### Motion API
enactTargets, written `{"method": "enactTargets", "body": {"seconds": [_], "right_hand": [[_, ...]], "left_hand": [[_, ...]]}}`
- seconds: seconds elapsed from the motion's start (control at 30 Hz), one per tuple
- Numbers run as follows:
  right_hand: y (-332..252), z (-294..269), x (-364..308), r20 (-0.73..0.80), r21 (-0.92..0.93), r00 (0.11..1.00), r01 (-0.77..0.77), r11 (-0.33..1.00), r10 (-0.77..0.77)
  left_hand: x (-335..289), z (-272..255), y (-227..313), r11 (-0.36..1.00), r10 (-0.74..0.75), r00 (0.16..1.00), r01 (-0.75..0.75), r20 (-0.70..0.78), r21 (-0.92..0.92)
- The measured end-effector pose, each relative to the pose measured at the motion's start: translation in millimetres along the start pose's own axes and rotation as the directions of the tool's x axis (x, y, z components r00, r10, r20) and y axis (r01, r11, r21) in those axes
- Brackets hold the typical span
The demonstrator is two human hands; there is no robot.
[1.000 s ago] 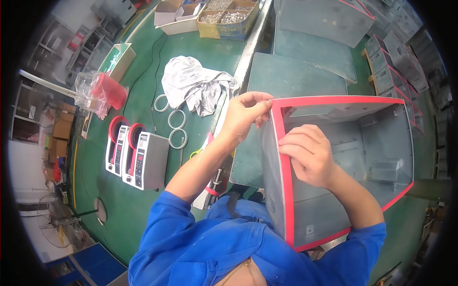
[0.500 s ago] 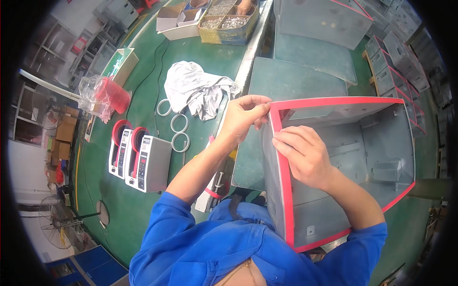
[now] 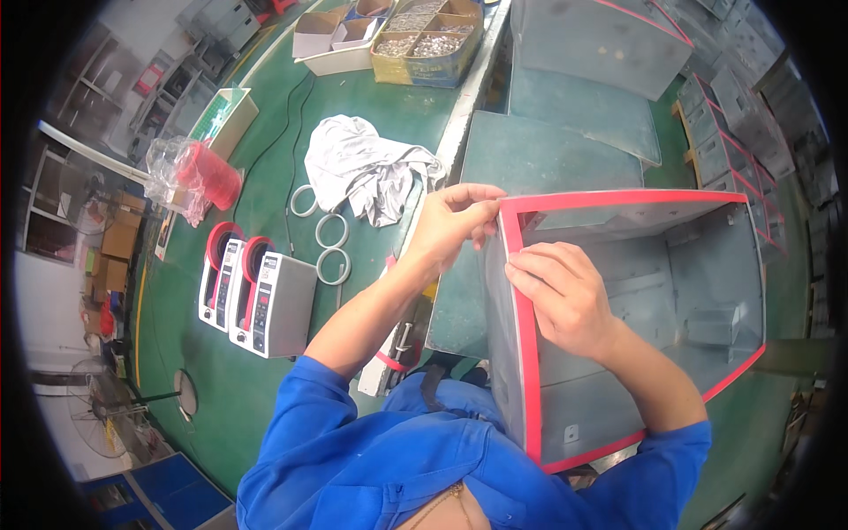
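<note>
A grey metal box (image 3: 632, 291) stands in front of me with its open side toward me. Red tape (image 3: 636, 200) runs along its rim. At the upper left corner, my left hand (image 3: 455, 225) is closed, thumb and forefinger pinched at the tape there; the other fingertips are partly hidden. Just below, my right hand (image 3: 565, 291) is closed too, its bunched fingertips on the taped left edge and its palm over the opening.
Left on the green surface are a white cloth (image 3: 362, 168), pale tape rings (image 3: 334, 265), two tape dispensers (image 3: 278, 305) and red rolls in plastic (image 3: 209, 177). A divided box of small metal parts (image 3: 428, 57) stands behind. Another grey box (image 3: 601, 44) is at the far right.
Another person's hand has left the divided parts box. The grey box sits slightly lower in view. My two hands keep nearly the same places on its rim.
</note>
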State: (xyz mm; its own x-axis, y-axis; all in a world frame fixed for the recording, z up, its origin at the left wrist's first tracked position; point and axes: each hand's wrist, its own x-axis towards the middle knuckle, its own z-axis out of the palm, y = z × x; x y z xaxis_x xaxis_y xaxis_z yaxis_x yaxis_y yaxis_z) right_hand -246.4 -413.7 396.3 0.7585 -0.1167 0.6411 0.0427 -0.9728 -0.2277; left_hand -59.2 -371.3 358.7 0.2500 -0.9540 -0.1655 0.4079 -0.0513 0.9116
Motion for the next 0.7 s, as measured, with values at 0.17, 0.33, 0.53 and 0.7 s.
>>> {"method": "enactTargets", "body": {"seconds": [0.17, 0.33, 0.53, 0.7], "right_hand": [[-3, 0, 3, -0.083, 0.107, 0.931, -0.345, 0.932, 0.354], [0, 5, 12, 0.070, 0.309, 0.731, -0.663, 0.682, 0.679], [1, 12, 19, 0.081, 0.380, 0.710, -0.671, 0.637, 0.700], [-3, 12, 26, 0.074, 0.413, 0.738, -0.635, 0.653, 0.671]], "left_hand": [[-25, 14, -3, 0.998, 0.063, 0.998, -0.063, 0.008, 0.029], [-39, 29, -21, 0.980, 0.174, 0.984, -0.168, -0.047, 0.104], [-37, 29, -24, 0.978, 0.184, 0.981, -0.176, -0.058, 0.113], [-36, 28, -28, 0.972, 0.216, 0.975, -0.208, -0.060, 0.108]]}}
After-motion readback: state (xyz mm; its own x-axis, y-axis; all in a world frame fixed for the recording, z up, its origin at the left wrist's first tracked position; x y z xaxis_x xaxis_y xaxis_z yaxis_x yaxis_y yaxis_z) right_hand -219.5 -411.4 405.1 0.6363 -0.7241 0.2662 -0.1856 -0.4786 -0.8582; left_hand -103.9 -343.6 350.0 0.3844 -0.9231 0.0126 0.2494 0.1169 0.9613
